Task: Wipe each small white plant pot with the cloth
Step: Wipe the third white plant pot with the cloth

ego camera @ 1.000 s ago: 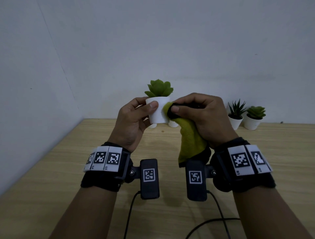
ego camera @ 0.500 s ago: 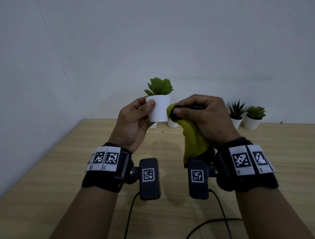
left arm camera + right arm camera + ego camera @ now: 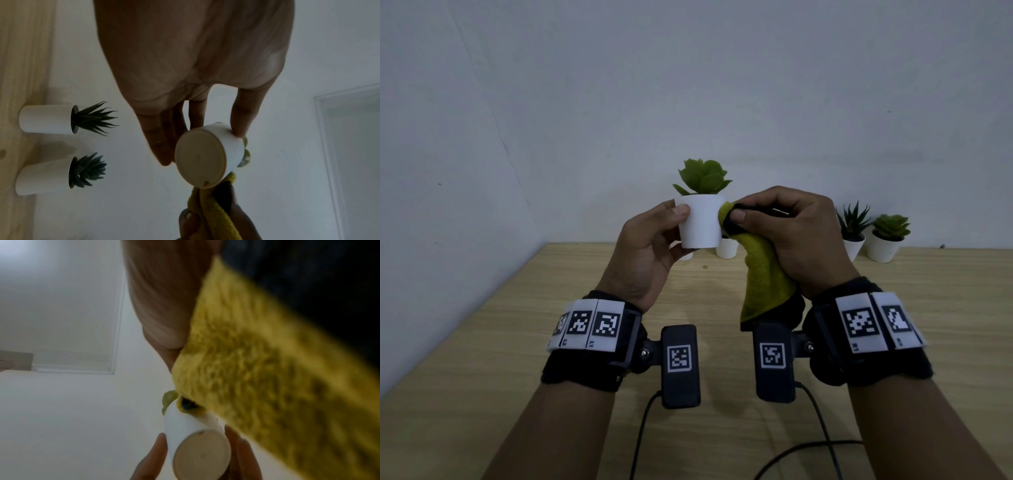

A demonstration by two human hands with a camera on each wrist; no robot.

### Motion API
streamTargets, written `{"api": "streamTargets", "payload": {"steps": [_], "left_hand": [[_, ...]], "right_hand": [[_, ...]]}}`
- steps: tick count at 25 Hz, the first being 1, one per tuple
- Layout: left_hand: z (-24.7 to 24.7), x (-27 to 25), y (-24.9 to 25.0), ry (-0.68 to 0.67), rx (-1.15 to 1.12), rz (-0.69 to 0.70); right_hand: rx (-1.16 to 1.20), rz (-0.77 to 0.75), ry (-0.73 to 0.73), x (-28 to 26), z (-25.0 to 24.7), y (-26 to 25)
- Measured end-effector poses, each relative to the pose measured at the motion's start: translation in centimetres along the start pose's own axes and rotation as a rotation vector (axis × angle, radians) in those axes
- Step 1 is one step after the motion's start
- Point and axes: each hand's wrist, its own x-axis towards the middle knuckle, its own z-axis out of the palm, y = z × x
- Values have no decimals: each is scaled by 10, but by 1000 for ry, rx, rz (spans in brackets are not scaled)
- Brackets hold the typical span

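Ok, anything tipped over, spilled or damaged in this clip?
Nothing stands out. The left hand holds the white pot upright, the right hand presses the yellow-green cloth to its side, and the other pots stand upright on the table.

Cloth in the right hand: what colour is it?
Yellow-green cloth, with a dark patch at the pinched end; clearest in the head view.

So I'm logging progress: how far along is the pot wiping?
In hand: the left hand holds a pot while the right hand presses the cloth to its side. Four pots stand by the wall; which are wiped, I can't tell.
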Motion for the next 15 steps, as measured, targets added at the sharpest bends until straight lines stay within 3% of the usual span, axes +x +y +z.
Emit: {"api": "streamTargets", "payload": {"steps": [4,8,13,15], "left_hand": [[4,1,-1,-20,173,-6],[2,3,-4,53,107,19],[-1,6,-4,59,83,34],[0,6,-3,58,53,50]], "right_hand": [[-41,1,18,1,-1,2],[-123,-4,-125,-3,2,-3],[-40,-64,24,1,2,-2],[-112,-24,-30,1,-1,-1]]}}
